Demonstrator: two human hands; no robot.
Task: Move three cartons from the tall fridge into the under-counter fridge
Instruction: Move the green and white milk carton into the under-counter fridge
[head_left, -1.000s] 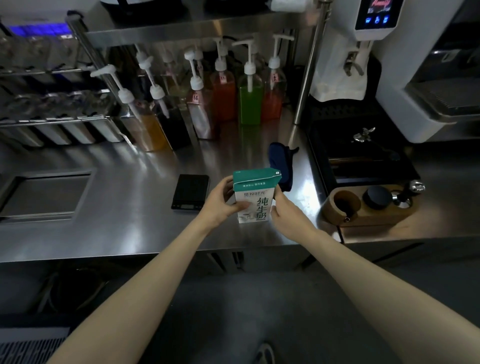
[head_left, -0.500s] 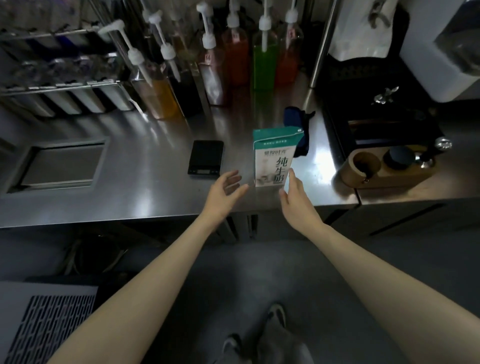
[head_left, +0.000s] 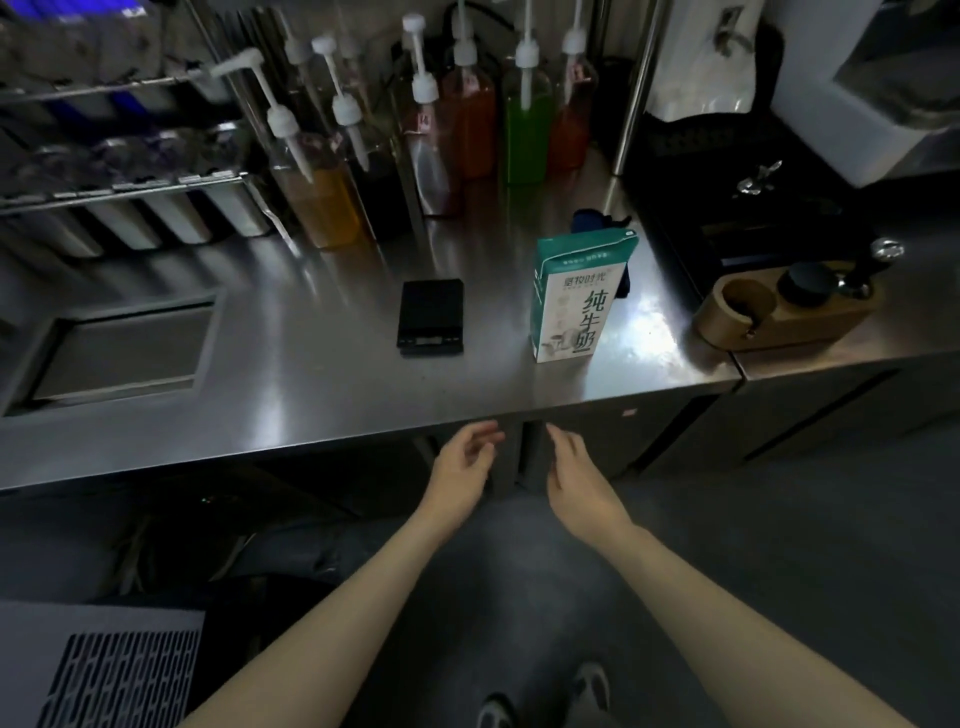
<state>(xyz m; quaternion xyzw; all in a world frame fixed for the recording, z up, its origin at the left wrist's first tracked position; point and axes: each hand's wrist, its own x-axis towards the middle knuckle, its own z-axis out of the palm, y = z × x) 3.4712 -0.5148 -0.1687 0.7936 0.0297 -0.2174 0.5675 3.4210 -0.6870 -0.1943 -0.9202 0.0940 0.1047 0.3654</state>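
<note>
One view only, head camera, looking forward and down.

Green-and-white upright rectangular milk carton (head_left: 574, 301) stands on the brushed stainless-steel worktop (head_left: 291, 374), near the front edge, right of centre. Nothing touches it. Printed face toward the camera, green top panel tilted back.

Left hand (head_left: 460, 467) and right hand (head_left: 574, 475) hang in front of the worktop edge, below its level, well apart from the carton. Both hold nothing; fingers loosely curved and relaxed, palms facing each other with a gap between. Both forearms bare.

Flat black rectangular digital scale (head_left: 430, 317) lies on the worktop just left of the carton, not touching it. Dark blue folded cloth (head_left: 592, 221) sits directly behind the carton, partly hidden by it.

Row of clear pump-dispenser bottles (head_left: 527, 130) at the back of the worktop; liquids amber, dark, clear, red, green, red. Left of them, a row of metal containers (head_left: 171, 218) under a wire rack.

Rectangular recessed well (head_left: 124, 353) set into the worktop at left.

Rounded wooden tamping station (head_left: 789, 312) at right on the adjoining surface, holding a black round tamper; black mat behind it.

Dark cabinet fronts (head_left: 649, 431) below the worktop edge; cannot tell whether any door is ajar. Grey floor, shoe tips at the bottom edge.
</note>
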